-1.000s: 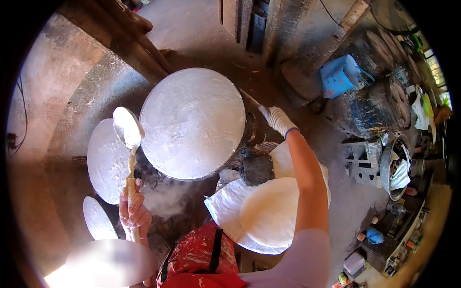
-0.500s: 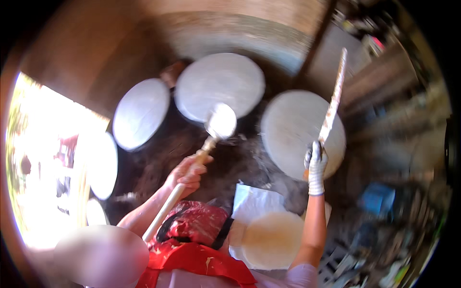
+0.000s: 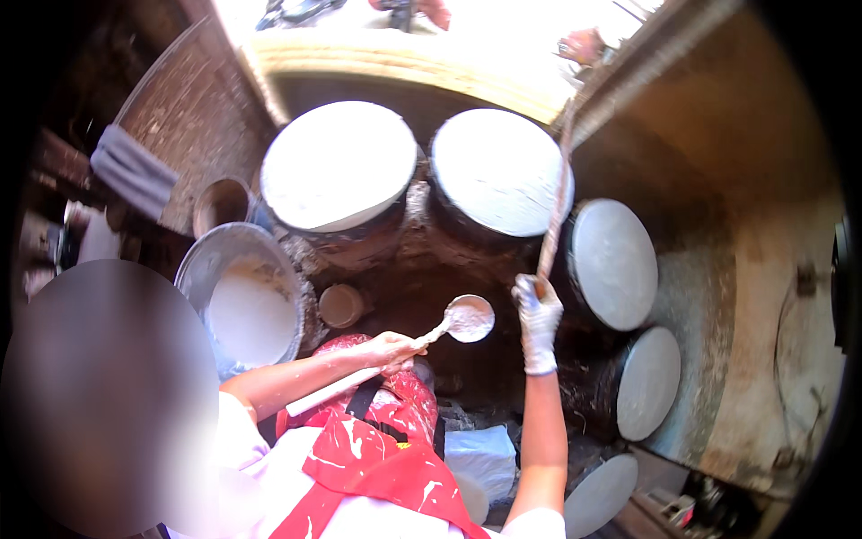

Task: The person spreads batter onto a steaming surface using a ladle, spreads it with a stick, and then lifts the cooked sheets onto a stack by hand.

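Note:
My bare left hand (image 3: 395, 350) is wrapped round the long pale handle of a ladle (image 3: 470, 320). The ladle's round bowl holds some whitish stuff and hangs over the dark middle, right of my left hand. In a white glove, my right hand (image 3: 537, 313) grips a long thin stick (image 3: 557, 207) pointing up and away. The stick's far part crosses the right edge of a white round griddle (image 3: 498, 171). At the left stands a bucket (image 3: 190, 269) with white batter (image 3: 251, 310) in it.
Round pale griddles ring me: one at the far left (image 3: 339, 166), others at the right (image 3: 615, 262), (image 3: 648, 384) and lower right (image 3: 603, 494). A small round pot (image 3: 341, 306) sits beside the bucket. A grey cloth (image 3: 135, 171) hangs at the left. A wall (image 3: 745, 359) curves along the right.
The view has swung round toward the bright opening, which was at the left and now lies at the far side. The bucket has come into view. Both hands keep hold of ladle and stick.

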{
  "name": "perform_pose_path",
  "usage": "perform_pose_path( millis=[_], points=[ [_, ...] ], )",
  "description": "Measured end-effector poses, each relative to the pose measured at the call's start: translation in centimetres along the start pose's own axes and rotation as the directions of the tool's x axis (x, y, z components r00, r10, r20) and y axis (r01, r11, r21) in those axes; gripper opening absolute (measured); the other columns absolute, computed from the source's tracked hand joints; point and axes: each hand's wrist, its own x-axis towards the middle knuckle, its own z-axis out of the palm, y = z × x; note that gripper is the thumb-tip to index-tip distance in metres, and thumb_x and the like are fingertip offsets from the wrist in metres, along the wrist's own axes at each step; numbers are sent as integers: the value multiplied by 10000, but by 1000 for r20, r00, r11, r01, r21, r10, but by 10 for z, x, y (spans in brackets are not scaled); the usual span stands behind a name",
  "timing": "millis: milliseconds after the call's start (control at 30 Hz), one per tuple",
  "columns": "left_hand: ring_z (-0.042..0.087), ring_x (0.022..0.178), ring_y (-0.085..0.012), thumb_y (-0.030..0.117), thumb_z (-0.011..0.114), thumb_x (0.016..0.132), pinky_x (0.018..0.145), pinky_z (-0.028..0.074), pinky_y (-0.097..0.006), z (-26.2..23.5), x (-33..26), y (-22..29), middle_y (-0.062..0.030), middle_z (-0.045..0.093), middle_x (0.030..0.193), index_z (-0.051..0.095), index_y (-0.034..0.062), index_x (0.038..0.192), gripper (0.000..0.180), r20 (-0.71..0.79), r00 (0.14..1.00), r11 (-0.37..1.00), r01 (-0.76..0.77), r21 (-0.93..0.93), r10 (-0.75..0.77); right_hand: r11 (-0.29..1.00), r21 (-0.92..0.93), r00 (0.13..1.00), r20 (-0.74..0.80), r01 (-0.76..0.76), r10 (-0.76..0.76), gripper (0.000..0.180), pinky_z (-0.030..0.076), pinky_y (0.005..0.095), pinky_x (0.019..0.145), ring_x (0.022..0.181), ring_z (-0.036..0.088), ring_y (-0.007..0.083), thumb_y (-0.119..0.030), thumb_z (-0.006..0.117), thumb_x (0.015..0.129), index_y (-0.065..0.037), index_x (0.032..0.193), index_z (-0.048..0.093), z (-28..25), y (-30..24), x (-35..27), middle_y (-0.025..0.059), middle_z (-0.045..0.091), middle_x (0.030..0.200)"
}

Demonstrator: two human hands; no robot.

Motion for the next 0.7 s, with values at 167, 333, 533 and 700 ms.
perform_pose_path(
  millis=[167, 333, 533, 700],
  points=[
    [426, 379, -65, 307, 507, 916, 331, 316, -214, -83, -72, -27, -28, 541, 621, 580, 25, 1015, 308, -201, 979, 979, -73, -189, 34, 759, -468, 870, 415, 453, -264, 191, 465, 297, 598, 651, 570, 178, -198, 726, 742, -69, 836, 621, 201, 9, 31, 41, 600, 753],
    [420, 355, -79, 312, 476, 922, 312, 315, -218, -109, -116, -53, -39, 528, 604, 560, 27, 1030, 317, -353, 935, 924, -147, -353, 14, 391, -512, 572, 819, 765, -45, 261, 484, 407, 633, 742, 600, 321, -239, 717, 682, -136, 897, 611, 319, 24, 19, 102, 589, 897],
    [378, 346, -66, 338, 454, 927, 312, 289, -199, -124, -122, -60, -46, 509, 630, 521, 8, 1088, 373, -362, 931, 865, -215, -454, 42, 494, -562, 693, 711, 663, -121, 399, 487, 415, 691, 784, 596, 344, -248, 717, 712, -128, 1070, 584, 384, 48, 41, 142, 600, 925],
    [398, 346, -68, 328, 443, 932, 307, 304, -198, -135, -121, -55, -39, 516, 616, 526, 16, 1045, 342, -344, 935, 896, -222, -385, 84, 601, -746, 958, 199, 285, -207, 389, 470, 370, 676, 719, 605, 289, -336, 688, 763, -40, 1006, 617, 340, 36, 129, 183, 646, 822]
  ],
)
